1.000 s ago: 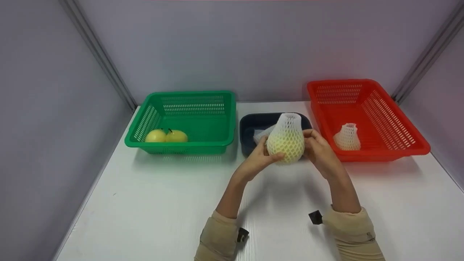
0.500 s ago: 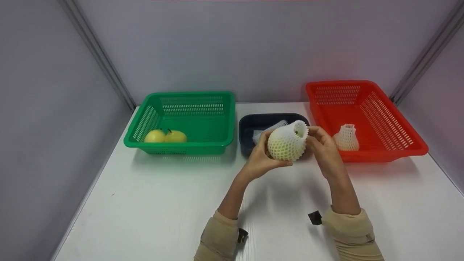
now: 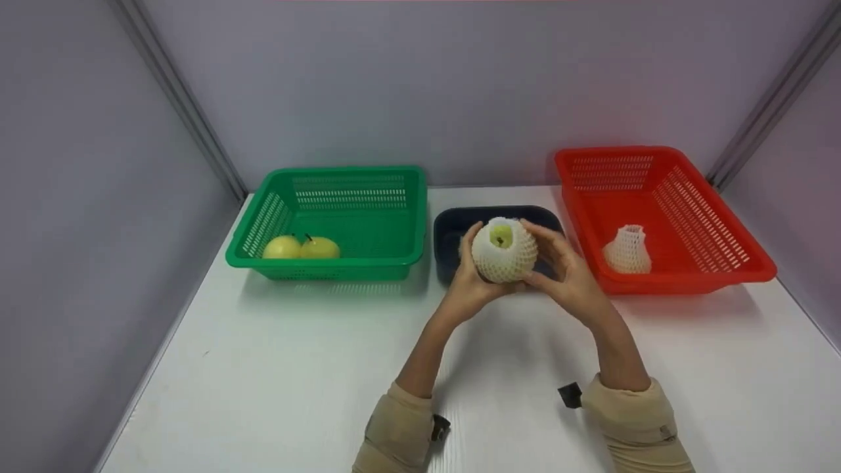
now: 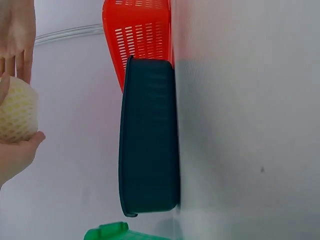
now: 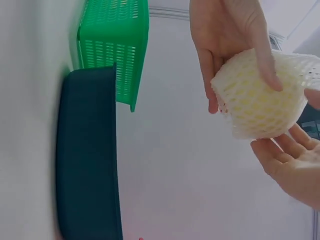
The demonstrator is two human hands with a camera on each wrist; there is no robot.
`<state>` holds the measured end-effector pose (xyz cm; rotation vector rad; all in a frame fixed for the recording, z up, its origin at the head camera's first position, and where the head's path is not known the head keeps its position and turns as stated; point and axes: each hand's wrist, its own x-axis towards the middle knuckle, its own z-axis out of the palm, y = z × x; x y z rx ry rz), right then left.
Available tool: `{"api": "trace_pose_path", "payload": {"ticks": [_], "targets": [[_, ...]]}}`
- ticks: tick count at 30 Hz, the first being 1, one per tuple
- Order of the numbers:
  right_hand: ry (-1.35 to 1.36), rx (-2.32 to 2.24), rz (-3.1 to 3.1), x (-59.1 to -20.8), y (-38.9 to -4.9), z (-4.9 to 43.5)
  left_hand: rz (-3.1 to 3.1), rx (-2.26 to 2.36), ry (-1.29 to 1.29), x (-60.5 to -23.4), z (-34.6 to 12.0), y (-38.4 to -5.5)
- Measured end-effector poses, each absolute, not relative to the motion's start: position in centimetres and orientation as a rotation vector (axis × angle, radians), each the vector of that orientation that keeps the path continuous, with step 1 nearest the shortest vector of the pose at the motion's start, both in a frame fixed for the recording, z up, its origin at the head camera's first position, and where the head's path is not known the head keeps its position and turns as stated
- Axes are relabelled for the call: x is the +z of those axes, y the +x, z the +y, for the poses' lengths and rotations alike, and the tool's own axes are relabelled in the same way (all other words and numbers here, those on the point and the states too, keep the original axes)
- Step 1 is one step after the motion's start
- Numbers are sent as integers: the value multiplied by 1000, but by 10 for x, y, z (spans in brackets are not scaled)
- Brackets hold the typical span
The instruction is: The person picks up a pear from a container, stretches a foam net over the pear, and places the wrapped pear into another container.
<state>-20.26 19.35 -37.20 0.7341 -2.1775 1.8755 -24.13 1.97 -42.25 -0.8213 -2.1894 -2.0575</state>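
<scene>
A yellow-green fruit (image 3: pixel 500 233) in a white foam net (image 3: pixel 516 261), its open end facing the head camera, is up in the air between two hands: the left hand (image 3: pixel 468 289) grips it with fingers and thumb curled round one side, while the right hand (image 3: pixel 573 281) holds the other, thumb and fingers bent and well parted. Seen from the head, it overlaps a dark bin (image 3: pixel 449 226), between a green basket (image 3: pixel 387 261) holding two yellow fruits (image 3: pixel 320 248) and a red basket (image 3: pixel 696 281) holding a second net (image 3: pixel 629 253).
</scene>
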Motion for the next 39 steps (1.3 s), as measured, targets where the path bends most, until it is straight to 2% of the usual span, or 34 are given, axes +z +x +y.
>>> {"api": "trace_pose_path", "payload": {"ticks": [4,12,21,33,39], "targets": [[761,1733,-2330,-364,-198,187,-2227,-2339,-785,-422,17,-239],[542,1847,-2347,-378,-209,195,-2232,-2581,-857,-417,12,-239],[276,2040,-2224,-379,-212,199,-2235,-2625,-890,-412,3,-241],[146,2003,-2280,-378,-211,202,-2175,-2644,-984,-413,-1,-242],[120,1985,-2313,-379,-210,202,-2142,-2708,-887,-415,4,-242]]}}
